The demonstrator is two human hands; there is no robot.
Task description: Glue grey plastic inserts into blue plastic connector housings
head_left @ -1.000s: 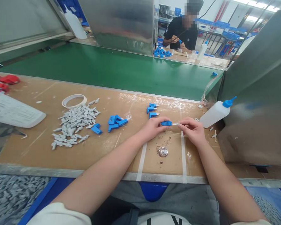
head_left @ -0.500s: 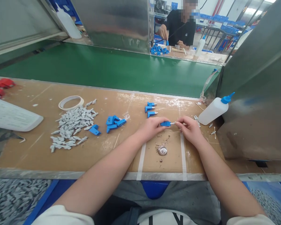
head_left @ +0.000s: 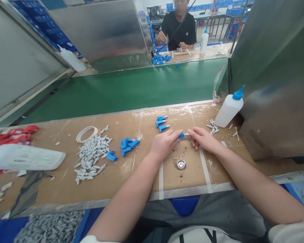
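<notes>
My left hand point(head_left: 163, 143) is closed around a blue plastic part point(head_left: 181, 135) above the cardboard-covered bench. From its right end sticks a small pale grey piece point(head_left: 186, 134), which the fingertips of my right hand point(head_left: 202, 139) pinch. Just beyond my hands, three blue parts with pale tips point(head_left: 164, 128) lie in a short column. Between my forearms sits a small round metal dish point(head_left: 181, 164) with dark crumbs around it. Left of my left hand are several loose blue parts point(head_left: 126, 145) and a heap of small grey plastic pieces point(head_left: 95, 153).
A white squeeze bottle with blue cap point(head_left: 229, 109) leans at right beside a metal panel point(head_left: 273, 111). Tape roll point(head_left: 86, 134), lying bottle point(head_left: 27, 157) and red parts point(head_left: 12, 135) are at left. Behind runs a green belt point(head_left: 131, 89); a person point(head_left: 179, 32) sits across it.
The view has tilted and shifted left. My hands keep hold of the same blue part and its pale tip. Across the belt, the person's raised hand no longer shows a blue part.
</notes>
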